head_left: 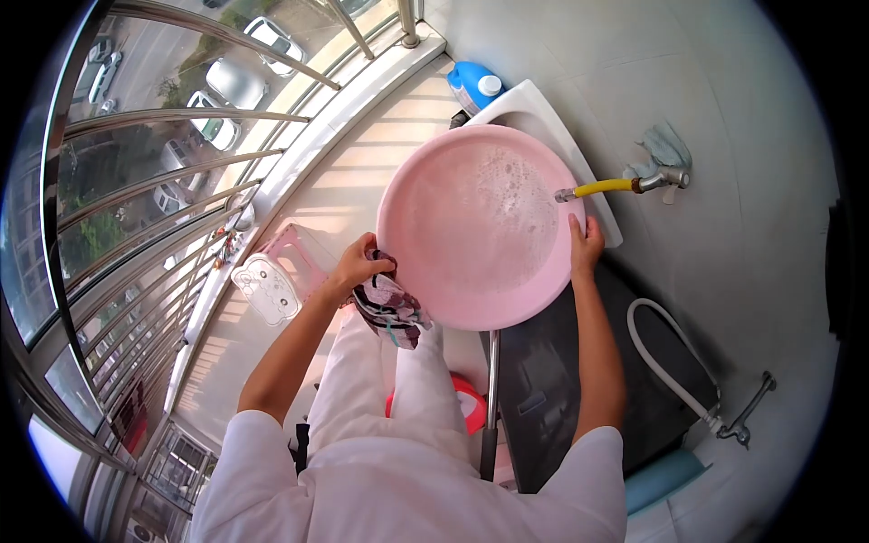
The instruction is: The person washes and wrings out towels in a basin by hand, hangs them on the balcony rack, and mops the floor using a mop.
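Note:
A large round pink basin (425, 303) in front of me holds sudsy water, with foam gathered towards its upper right. My left hand (360, 262) is closed on a bunched, patterned cloth (391, 308) in pink, white and dark colours, right at the basin's left rim. The cloth hangs down outside the basin. On the opposite side, my right hand (587, 244) grips the rim, thumb on the inner side and fingers outside. A yellow hose (605, 187) from the wall tap (665, 178) ends over the basin's right edge.
Behind the basin are a white sink (552, 118) and a blue jug (475, 86) with a white cap. A folding stool (272, 288) stands at left by the metal railing (181, 115). Right of me are a dark panel (552, 389) and a white hose (656, 362).

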`<state>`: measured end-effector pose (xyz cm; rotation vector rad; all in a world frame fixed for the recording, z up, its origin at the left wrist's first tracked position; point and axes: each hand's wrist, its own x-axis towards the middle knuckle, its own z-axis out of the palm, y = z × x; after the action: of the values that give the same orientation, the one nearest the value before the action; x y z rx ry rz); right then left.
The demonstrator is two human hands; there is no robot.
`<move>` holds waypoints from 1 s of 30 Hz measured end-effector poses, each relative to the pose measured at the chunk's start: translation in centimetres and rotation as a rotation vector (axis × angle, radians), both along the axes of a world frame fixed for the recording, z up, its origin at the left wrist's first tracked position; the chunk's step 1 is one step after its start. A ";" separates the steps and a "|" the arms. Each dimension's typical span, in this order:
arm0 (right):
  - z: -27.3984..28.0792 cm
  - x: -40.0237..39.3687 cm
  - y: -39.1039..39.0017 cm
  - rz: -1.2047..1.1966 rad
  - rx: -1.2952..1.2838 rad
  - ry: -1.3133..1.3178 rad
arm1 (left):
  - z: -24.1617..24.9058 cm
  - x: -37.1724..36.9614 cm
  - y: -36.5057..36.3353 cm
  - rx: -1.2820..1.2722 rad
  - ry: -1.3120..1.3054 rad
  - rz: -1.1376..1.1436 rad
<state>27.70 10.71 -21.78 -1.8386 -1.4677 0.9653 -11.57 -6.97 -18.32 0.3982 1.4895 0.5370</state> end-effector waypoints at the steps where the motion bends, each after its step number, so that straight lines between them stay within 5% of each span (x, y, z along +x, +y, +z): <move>1: 0.4 -0.7 -0.4 -0.004 -0.025 0.027 | 0.0 -0.4 -1.0 0.012 0.036 -0.024; 8: -0.4 -6.0 -5.6 0.125 -0.100 -0.078 | -2.0 -4.0 -10.3 -0.027 0.215 -0.033; 12: 0.3 -11.9 -9.5 0.199 -0.137 -0.027 | -3.1 -6.6 -18.3 0.057 0.228 0.132; 17: 0.8 -20.7 -15.1 0.373 -0.138 -0.035 | 0.2 -10.6 -26.5 -0.107 0.185 0.313; 22: -0.7 -30.5 -21.8 0.554 -0.170 -0.002 | -2.5 -15.5 -38.8 -0.225 0.232 0.441; 30: -9.6 -44.5 -33.2 0.807 -0.220 0.076 | -6.3 -26.1 -51.5 -0.313 0.321 0.645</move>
<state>-16.81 -22.50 -31.37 -1.2997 -2.1752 1.5940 -37.68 -58.47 -24.62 -0.2724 1.9850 0.7505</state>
